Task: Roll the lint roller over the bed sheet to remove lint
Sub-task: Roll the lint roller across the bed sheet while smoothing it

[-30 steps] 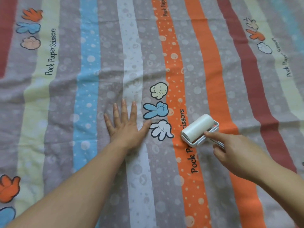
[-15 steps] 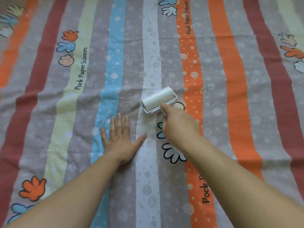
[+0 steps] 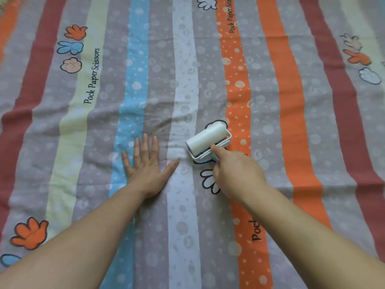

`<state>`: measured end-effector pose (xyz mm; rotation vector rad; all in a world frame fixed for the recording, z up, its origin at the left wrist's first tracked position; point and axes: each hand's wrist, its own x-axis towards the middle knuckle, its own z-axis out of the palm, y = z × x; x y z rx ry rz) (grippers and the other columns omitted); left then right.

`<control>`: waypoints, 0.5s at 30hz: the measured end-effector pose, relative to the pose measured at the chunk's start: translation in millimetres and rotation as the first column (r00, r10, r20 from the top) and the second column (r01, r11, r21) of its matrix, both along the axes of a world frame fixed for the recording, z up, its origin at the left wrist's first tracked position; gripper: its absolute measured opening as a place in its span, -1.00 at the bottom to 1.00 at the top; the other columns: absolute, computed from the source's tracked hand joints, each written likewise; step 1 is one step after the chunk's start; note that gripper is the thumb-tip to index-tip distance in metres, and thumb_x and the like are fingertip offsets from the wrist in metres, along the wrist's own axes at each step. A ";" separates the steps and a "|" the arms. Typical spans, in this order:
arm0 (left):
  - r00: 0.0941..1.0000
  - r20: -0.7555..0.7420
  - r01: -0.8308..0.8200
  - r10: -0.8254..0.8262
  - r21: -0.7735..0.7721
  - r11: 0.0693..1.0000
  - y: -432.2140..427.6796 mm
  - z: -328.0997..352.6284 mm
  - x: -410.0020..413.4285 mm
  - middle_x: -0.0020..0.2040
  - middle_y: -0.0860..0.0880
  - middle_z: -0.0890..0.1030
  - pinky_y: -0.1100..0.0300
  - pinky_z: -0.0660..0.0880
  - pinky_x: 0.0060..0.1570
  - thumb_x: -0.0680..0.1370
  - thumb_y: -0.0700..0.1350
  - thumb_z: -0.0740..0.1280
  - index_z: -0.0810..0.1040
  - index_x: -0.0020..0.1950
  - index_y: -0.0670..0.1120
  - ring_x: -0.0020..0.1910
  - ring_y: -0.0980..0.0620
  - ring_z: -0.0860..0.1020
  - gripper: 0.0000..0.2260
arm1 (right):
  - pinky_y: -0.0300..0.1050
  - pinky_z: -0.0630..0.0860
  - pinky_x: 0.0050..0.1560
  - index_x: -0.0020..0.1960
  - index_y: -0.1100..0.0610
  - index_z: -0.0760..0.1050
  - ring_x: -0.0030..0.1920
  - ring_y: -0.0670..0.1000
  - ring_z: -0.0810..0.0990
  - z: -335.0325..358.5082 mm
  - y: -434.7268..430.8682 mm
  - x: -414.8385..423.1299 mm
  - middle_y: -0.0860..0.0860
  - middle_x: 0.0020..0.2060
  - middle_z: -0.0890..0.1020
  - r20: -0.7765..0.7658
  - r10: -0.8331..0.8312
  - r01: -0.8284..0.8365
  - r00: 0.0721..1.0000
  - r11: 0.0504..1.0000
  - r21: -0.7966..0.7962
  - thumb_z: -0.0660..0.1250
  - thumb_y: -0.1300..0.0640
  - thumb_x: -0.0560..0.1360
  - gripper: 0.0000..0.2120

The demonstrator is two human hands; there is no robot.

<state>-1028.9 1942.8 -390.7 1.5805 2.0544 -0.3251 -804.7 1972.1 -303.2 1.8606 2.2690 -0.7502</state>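
Bed sheet (image 3: pixel 291 101) striped, spread flat, left hand (image 3: pixel 145 170) pressed on it, fingers straight, grip open, right hand (image 3: pixel 235 174) just right of left hand, grip closed on lint roller (image 3: pixel 205 138), forefinger on its frame, white drum on sheet just beyond left hand's thumb tip

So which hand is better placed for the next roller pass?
The right hand: it grips the lint roller, whose drum rests on the bed sheet. The left hand lies flat beside it, fingers spread, holding the fabric down.
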 end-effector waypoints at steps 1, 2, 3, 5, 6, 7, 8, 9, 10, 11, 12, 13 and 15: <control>1.000 0.002 0.002 -0.002 0.016 1.000 -2.7 1.0 -0.5 0.52 0.08 -0.56 -0.22 -0.52 0.41 0.48 0.52 -0.21 -0.50 0.53 0.12 0.48 0.03 -0.57 -0.17 | -0.01 0.42 -0.14 0.36 -0.08 0.32 0.02 0.18 0.54 -0.7 -7.5 5.4 0.08 0.05 0.57 0.010 0.006 -0.006 1.000 1.000 0.009 0.13 0.14 0.56 -0.61; 1.000 0.008 0.008 -0.009 0.040 0.999 -4.8 1.3 -0.2 0.54 0.08 -0.54 -0.22 -0.51 0.42 0.51 0.50 -0.19 -0.46 0.56 0.11 0.49 0.03 -0.55 -0.19 | -0.01 0.42 -0.15 0.35 -0.09 0.32 0.03 0.18 0.54 0.8 -16.5 12.0 0.07 0.05 0.58 0.020 0.002 -0.002 1.000 1.000 0.021 0.13 0.13 0.56 -0.62; 1.000 0.013 0.007 -0.008 0.061 0.998 -5.6 0.1 -1.2 0.55 0.08 -0.52 -0.21 -0.51 0.43 0.53 0.47 -0.17 -0.43 0.58 0.11 0.50 0.04 -0.54 -0.21 | -0.01 0.43 -0.14 0.35 -0.12 0.32 0.05 0.17 0.54 1.0 -23.6 17.7 0.06 0.06 0.59 0.030 -0.004 0.003 1.000 1.000 0.026 0.13 0.11 0.56 -0.62; 1.000 0.012 -0.001 0.000 0.105 0.994 -7.1 -0.2 -1.4 0.57 0.07 -0.48 -0.21 -0.49 0.44 0.56 0.44 -0.14 -0.37 0.61 0.12 0.52 0.04 -0.51 -0.24 | 0.00 0.46 -0.11 0.37 -0.15 0.31 0.06 0.17 0.55 3.9 -39.6 29.4 0.06 0.07 0.60 0.053 -0.009 0.008 0.999 1.000 0.022 0.14 0.09 0.55 -0.60; 1.000 0.007 -0.002 0.001 0.124 0.992 -8.2 0.4 -0.7 0.58 0.07 -0.46 -0.20 -0.49 0.45 0.57 0.43 -0.13 -0.35 0.62 0.12 0.53 0.04 -0.49 -0.25 | 0.00 0.48 -0.09 0.37 -0.15 0.31 0.07 0.18 0.55 5.6 -46.2 35.7 0.06 0.08 0.60 0.064 -0.008 0.007 0.998 1.000 0.018 0.15 0.08 0.55 -0.59; 1.000 0.001 0.001 -0.001 0.135 0.991 -8.9 1.1 0.2 0.59 0.06 -0.44 -0.19 -0.49 0.45 0.58 0.42 -0.13 -0.34 0.62 0.12 0.54 0.04 -0.48 -0.26 | 0.01 0.50 -0.08 0.37 -0.14 0.32 0.07 0.18 0.56 6.5 -51.9 42.3 0.06 0.09 0.60 0.074 -0.009 0.008 0.997 1.000 0.011 0.15 0.08 0.54 -0.59; 1.000 -0.003 0.003 -0.003 0.140 0.990 -10.6 2.2 1.4 0.60 0.06 -0.42 -0.19 -0.48 0.46 0.59 0.41 -0.13 -0.32 0.62 0.12 0.55 0.03 -0.47 -0.28 | 0.00 0.51 -0.08 0.38 -0.15 0.32 0.09 0.17 0.56 9.0 -57.4 48.8 0.05 0.10 0.60 0.081 -0.010 0.009 0.997 1.000 0.002 0.15 0.07 0.54 -0.58; 1.000 -0.007 0.000 0.001 0.143 0.990 -12.9 3.7 1.9 0.60 0.05 -0.41 -0.18 -0.47 0.46 0.60 0.39 -0.13 -0.31 0.62 0.13 0.55 0.03 -0.46 -0.29 | -0.01 0.51 -0.07 0.39 -0.17 0.31 0.11 0.16 0.56 11.4 -62.5 54.4 0.05 0.12 0.59 0.089 -0.007 0.008 0.996 1.000 -0.010 0.15 0.06 0.53 -0.57; 1.000 -0.009 -0.004 0.005 0.142 0.990 -14.9 4.9 1.7 0.60 0.05 -0.41 -0.18 -0.46 0.47 0.60 0.38 -0.13 -0.31 0.63 0.13 0.56 0.02 -0.45 -0.30 | -0.02 0.52 -0.06 0.39 -0.18 0.30 0.12 0.14 0.55 14.1 -66.1 59.0 0.04 0.13 0.59 0.097 -0.003 0.005 0.995 1.000 -0.022 0.14 0.05 0.53 -0.56; 1.000 -0.010 -0.007 0.008 0.134 0.991 -17.6 7.1 1.8 0.60 0.06 -0.41 -0.18 -0.44 0.48 0.61 0.37 -0.12 -0.31 0.63 0.13 0.56 0.01 -0.45 -0.32 | -0.02 0.52 -0.05 0.39 -0.20 0.29 0.14 0.13 0.55 16.7 -69.0 63.3 0.04 0.15 0.58 0.103 0.001 0.003 0.995 0.999 -0.034 0.14 0.04 0.53 -0.56; 1.000 -0.010 -0.010 0.011 0.121 0.993 -21.1 9.4 1.9 0.60 0.06 -0.41 -0.18 -0.43 0.49 0.62 0.35 -0.12 -0.30 0.63 0.14 0.56 0.01 -0.45 -0.33 | -0.02 0.51 -0.03 0.39 -0.20 0.30 0.15 0.13 0.55 19.0 -71.3 67.1 0.03 0.16 0.58 0.108 0.003 0.002 0.994 0.999 -0.042 0.15 0.04 0.54 -0.56; 1.000 -0.008 -0.016 0.017 0.109 0.994 -24.8 12.0 2.3 0.60 0.06 -0.41 -0.18 -0.42 0.50 0.63 0.34 -0.11 -0.30 0.62 0.14 0.56 0.00 -0.45 -0.34 | -0.03 0.51 -0.02 0.39 -0.20 0.31 0.15 0.12 0.55 20.7 -72.7 70.1 0.02 0.15 0.59 0.114 0.005 0.000 0.993 0.999 -0.044 0.15 0.03 0.54 -0.57; 0.999 0.001 -0.035 0.035 0.081 0.996 -31.3 18.4 5.2 0.61 0.06 -0.38 -0.19 -0.38 0.51 0.64 0.32 -0.09 -0.28 0.63 0.14 0.56 -0.01 -0.43 -0.35 | -0.03 0.54 -0.04 0.35 -0.17 0.35 0.11 0.11 0.57 23.5 -75.2 75.9 0.00 0.11 0.61 0.136 0.019 -0.014 0.991 0.999 -0.035 0.15 0.03 0.53 -0.60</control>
